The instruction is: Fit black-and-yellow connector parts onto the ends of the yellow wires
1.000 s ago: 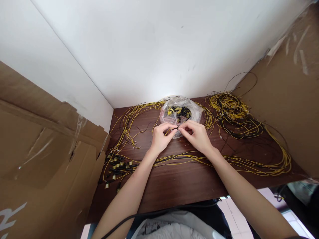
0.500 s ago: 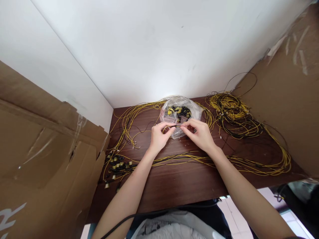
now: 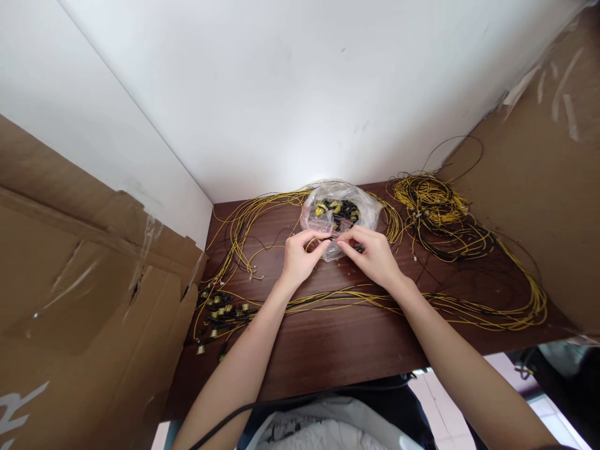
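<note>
My left hand (image 3: 302, 253) pinches a thin yellow and black wire (image 3: 332, 238) between thumb and fingertips. From the other side, my right hand (image 3: 368, 250) grips the same wire, its fingertips close to the left ones. The exact parts between the fingers are too small to make out. Right behind both hands sits a clear plastic bag (image 3: 370, 209), open at the top, with black and yellow connectors (image 3: 340, 209) inside.
Wires with black and yellow connectors (image 3: 225, 312) lie at the left. A long wire bundle (image 3: 469, 312) crosses the brown table (image 3: 328, 356) under my forearms. A tangled wire heap (image 3: 431, 200) is at the back right. Cardboard (image 3: 94, 300) stands on both sides, a white wall (image 3: 304, 94) behind.
My right hand has shifted slightly left, its fingertips now nearer the left ones on the wire. The left hand stays almost still.
</note>
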